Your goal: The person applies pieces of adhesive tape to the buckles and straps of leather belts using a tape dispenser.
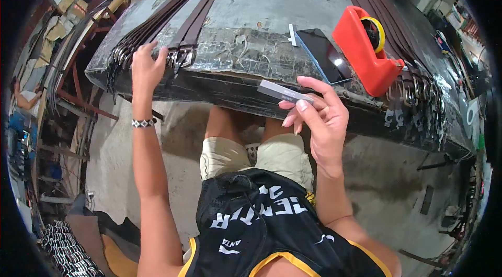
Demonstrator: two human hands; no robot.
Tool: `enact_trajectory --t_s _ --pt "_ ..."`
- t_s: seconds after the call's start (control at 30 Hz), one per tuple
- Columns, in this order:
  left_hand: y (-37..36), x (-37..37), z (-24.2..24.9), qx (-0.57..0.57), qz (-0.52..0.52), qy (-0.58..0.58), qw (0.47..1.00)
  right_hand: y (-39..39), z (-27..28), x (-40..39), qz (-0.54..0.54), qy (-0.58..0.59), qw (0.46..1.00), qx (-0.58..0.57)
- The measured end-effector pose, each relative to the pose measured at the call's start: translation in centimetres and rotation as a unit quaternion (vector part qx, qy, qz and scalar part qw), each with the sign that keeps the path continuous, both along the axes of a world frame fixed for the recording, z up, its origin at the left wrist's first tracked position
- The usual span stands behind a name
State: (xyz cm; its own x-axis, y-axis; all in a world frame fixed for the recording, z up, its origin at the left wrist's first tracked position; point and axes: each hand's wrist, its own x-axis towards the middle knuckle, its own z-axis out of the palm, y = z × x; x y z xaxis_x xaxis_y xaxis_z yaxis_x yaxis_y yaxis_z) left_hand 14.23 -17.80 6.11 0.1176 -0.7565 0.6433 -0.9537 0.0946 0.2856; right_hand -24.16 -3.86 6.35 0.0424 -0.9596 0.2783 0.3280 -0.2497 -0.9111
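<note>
Dark brown belts (196,20) lie lengthwise over the worktable, their metal buckles (183,57) bunched at the near left edge. My left hand (148,65) rests among these buckles, thumb and index finger apart; what lies under its fingertips is partly hidden. Held between the thumb and fingers of my right hand (324,117) is a flat grey printed strip (282,91), just above the table's front edge. The small print on it is too blurred to read fully. Close beyond that hand are a dark-screened phone (324,54) and a red tape dispenser (361,52) with a yellow roll.
More belts (374,7) run down the table's right side, with buckles (418,91) hanging over the edge. A small white strip (293,35) lies beside the phone. The worn black tabletop (266,0) fills the space ahead. Racks (78,62) with straps stand at left.
</note>
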Motion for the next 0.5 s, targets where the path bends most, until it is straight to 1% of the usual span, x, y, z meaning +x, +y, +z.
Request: enact_trajectory --t_s 0.03,0.13,0.17,0.2,0.27,0.3,0.4,0.5 --pt "-0.4 0.1 0.3 0.051 0.025 -0.026 0.998 -0.1 -0.1 -0.1 0.002 0.011 1.0 0.006" --pt "-0.5 0.5 1.0 0.107 -0.043 0.016 0.993 -0.3 -0.4 -0.2 -0.005 0.016 1.0 0.018" --pt "-1.0 1.2 0.3 0.078 -0.08 0.014 0.994 -0.4 -0.5 -0.3 -0.005 0.018 1.0 0.019" --pt "-1.2 1.4 0.0 0.091 -0.075 0.024 0.993 -0.5 -0.6 -0.3 -0.005 0.02 1.0 0.02" --pt "-0.9 0.6 1.0 0.115 -0.065 0.044 0.99 -0.5 -0.8 -0.4 -0.006 0.023 0.999 0.023" --pt "-0.4 0.0 1.5 0.137 -0.059 0.083 0.985 -0.5 -1.0 -0.4 -0.008 0.023 0.999 0.025" --pt "-1.6 0.8 1.6 0.14 -0.074 0.081 0.984 -0.5 -1.2 -0.6 -0.021 0.032 0.999 0.016" --pt "-2.6 1.1 3.3 0.201 -0.069 0.136 0.968 -0.9 -1.4 -0.8 -0.018 0.038 0.999 0.018"
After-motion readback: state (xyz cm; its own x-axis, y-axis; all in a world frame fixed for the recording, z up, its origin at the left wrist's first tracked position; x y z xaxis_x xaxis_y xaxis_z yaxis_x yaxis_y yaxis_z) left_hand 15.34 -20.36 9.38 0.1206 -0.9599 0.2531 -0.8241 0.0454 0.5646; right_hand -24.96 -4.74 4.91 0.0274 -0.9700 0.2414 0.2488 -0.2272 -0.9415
